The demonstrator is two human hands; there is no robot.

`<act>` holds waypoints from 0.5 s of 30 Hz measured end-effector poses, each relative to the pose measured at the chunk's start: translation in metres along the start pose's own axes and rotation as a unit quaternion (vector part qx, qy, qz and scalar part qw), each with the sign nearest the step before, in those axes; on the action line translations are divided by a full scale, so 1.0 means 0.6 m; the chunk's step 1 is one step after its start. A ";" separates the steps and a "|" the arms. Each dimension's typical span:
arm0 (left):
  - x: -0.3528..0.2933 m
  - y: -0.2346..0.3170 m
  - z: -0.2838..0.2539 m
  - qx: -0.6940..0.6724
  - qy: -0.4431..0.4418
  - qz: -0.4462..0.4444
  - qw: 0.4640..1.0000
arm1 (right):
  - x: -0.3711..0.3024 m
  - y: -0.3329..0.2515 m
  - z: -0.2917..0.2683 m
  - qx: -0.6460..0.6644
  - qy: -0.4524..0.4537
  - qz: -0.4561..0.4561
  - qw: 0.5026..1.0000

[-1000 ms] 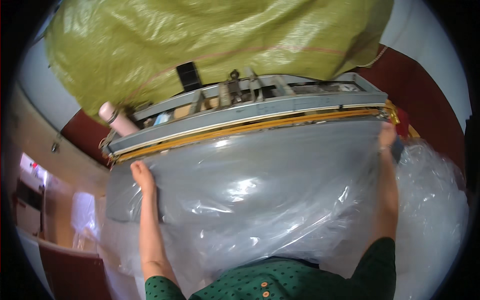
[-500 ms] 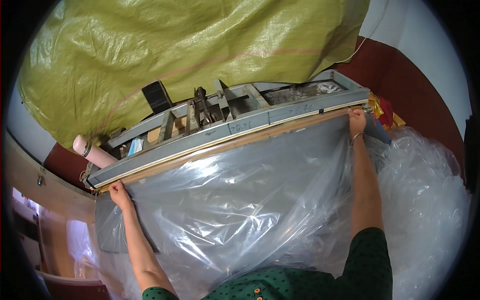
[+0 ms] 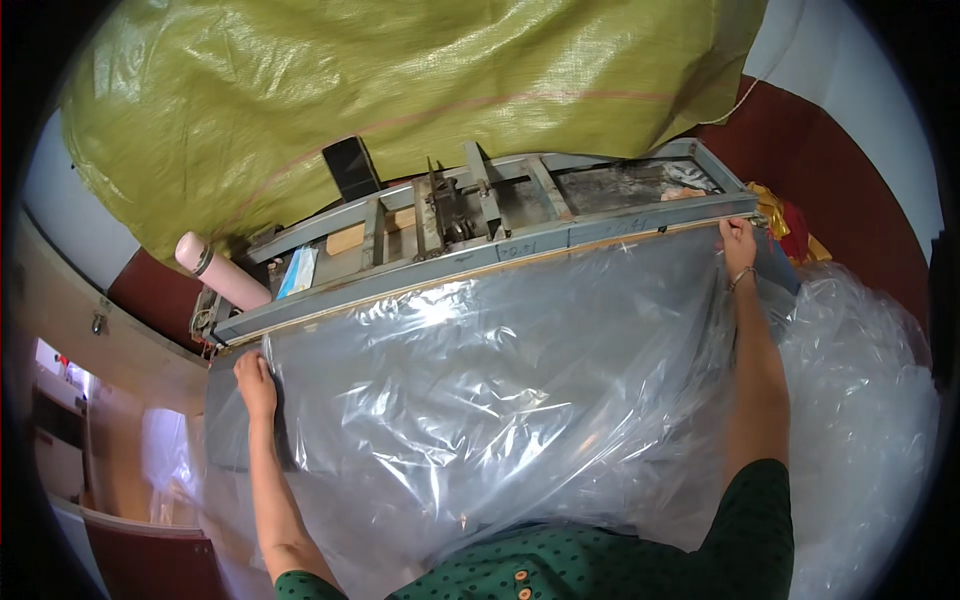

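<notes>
Holding clear film (image 3: 455, 400) wide in front of a metal frame (image 3: 590, 232)

The person's left hand (image 3: 256, 385) and right hand (image 3: 738, 240) are set well apart, each with its fingers pressed together, apparently pinching the edge of the clear film. It lies over a grey worktop (image 3: 225, 425), wrinkled and glossy toward the middle. The wide grip seems meant to keep that edge spread; the right hand sits close against the frame's front bar, the left just short of it. Loose folds run down toward the person's green shirt (image 3: 570, 555), and a billowing heap of plastic (image 3: 860, 390) lies to the right, probably the slack.

The frame's hollow seems to serve as a tray: a pink flask (image 3: 222, 272) leans at its left end, beside a pale blue and white item (image 3: 297, 271). A flat black device (image 3: 350, 168) leans against the yellow woven sheet (image 3: 420, 70) behind.

Dark handwritten-looking marks run along the front bar; no brand or label is readable.
</notes>
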State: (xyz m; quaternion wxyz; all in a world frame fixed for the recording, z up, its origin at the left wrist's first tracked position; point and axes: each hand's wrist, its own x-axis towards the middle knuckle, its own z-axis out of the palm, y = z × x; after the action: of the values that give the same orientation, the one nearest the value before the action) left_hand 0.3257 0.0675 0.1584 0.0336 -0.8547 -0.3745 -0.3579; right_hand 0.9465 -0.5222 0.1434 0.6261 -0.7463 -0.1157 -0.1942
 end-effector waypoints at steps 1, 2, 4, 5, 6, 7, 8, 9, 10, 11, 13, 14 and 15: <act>-0.004 0.004 -0.016 0.015 -0.044 0.030 0.998 | -0.004 -0.015 -0.011 -0.060 -0.032 -0.054 0.996; -0.007 0.005 -0.027 0.030 -0.089 0.059 0.994 | -0.009 -0.031 -0.030 -0.120 -0.062 -0.107 0.985; -0.009 0.003 -0.046 0.015 -0.091 0.041 0.995 | -0.028 -0.076 -0.075 -0.171 -0.101 -0.129 0.972; -0.010 0.034 -0.056 -0.027 -0.099 0.005 0.995 | -0.039 -0.097 -0.111 -0.168 -0.107 -0.097 0.975; -0.012 0.061 -0.066 -0.067 -0.105 -0.031 0.992 | -0.052 -0.103 -0.145 -0.178 -0.054 -0.139 0.973; -0.020 0.073 -0.064 -0.120 -0.100 -0.043 0.987 | -0.066 -0.097 -0.179 -0.184 -0.002 -0.179 0.967; -0.023 0.114 -0.068 -0.143 -0.097 -0.005 0.985 | -0.080 -0.081 -0.231 -0.321 0.075 -0.189 0.925; -0.029 0.165 -0.086 -0.173 -0.112 0.005 0.979 | -0.106 -0.076 -0.280 -0.428 0.057 -0.091 0.897; -0.039 0.199 -0.087 -0.223 -0.112 0.023 0.968 | -0.128 -0.039 -0.332 -0.531 0.083 -0.101 0.838; -0.049 0.234 -0.091 -0.291 -0.130 0.016 0.948 | -0.160 -0.026 -0.364 -0.607 0.039 -0.016 0.794; -0.058 0.346 -0.085 -0.438 -0.182 -0.009 0.880 | -0.227 0.143 -0.563 -0.705 0.006 -0.034 0.709; -0.068 0.382 -0.092 -0.469 -0.202 -0.010 0.860 | -0.278 0.202 -0.605 -0.739 -0.036 0.011 0.672; -0.074 0.419 -0.099 -0.503 -0.240 -0.020 0.830 | -0.314 0.249 -0.644 -0.789 -0.104 0.173 0.580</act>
State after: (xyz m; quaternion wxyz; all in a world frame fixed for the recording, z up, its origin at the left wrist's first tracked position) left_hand 0.4371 -0.1595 0.2269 -0.4986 -0.8050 -0.1560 -0.2810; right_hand 0.7834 -0.9155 -0.0170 -0.2042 -0.9673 0.1496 -0.0182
